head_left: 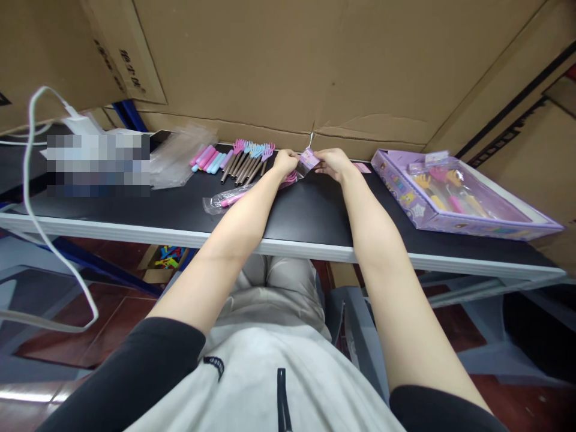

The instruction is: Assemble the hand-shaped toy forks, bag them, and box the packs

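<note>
A small purple printed card is between my two hands at the back of the black table. My left hand is closed at its left side, on the end of a clear plastic bag. Inside this bag lies a pink back scratcher, its clawed head partly hidden behind my left hand. My right hand pinches the card's right edge, its other fingers curled below. To the left lie several back scratcher rods with pink, blue and purple claw heads, beside several coloured handles.
A purple display box holding bagged back scratchers stands at the right. Another pink card lies near my right wrist. Clear bags are stacked at the left. A white cable loops over the table edge. Cardboard walls the back.
</note>
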Motion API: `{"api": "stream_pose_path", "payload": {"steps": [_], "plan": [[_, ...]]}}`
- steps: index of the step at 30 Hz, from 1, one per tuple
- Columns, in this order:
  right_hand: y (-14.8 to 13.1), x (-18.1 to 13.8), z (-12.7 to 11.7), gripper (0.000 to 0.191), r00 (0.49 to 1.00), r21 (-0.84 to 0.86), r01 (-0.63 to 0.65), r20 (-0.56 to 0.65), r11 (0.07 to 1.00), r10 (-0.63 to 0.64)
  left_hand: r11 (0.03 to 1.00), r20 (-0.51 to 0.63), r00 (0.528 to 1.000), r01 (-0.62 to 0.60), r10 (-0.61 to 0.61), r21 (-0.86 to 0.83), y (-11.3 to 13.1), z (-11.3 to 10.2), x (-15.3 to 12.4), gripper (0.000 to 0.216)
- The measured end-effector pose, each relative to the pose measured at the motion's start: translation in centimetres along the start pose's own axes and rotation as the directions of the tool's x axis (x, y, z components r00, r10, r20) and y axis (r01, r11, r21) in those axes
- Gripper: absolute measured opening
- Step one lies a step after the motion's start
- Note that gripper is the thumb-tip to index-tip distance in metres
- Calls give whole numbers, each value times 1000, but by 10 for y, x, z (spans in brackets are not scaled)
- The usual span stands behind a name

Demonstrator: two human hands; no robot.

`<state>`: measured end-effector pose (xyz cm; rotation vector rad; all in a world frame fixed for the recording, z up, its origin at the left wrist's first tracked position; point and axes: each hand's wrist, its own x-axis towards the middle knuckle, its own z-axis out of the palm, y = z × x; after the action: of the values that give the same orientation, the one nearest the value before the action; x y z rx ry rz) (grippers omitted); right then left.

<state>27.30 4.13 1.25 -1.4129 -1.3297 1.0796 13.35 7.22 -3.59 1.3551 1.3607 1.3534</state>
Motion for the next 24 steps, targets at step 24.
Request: {"api": "stream_pose_path", "payload": {"steps": [24], "plan": [[6,13,3,18,994,-100,83,-69,992,-90,976,88,992,-108,93,189,9,-4,-11,23]]}}
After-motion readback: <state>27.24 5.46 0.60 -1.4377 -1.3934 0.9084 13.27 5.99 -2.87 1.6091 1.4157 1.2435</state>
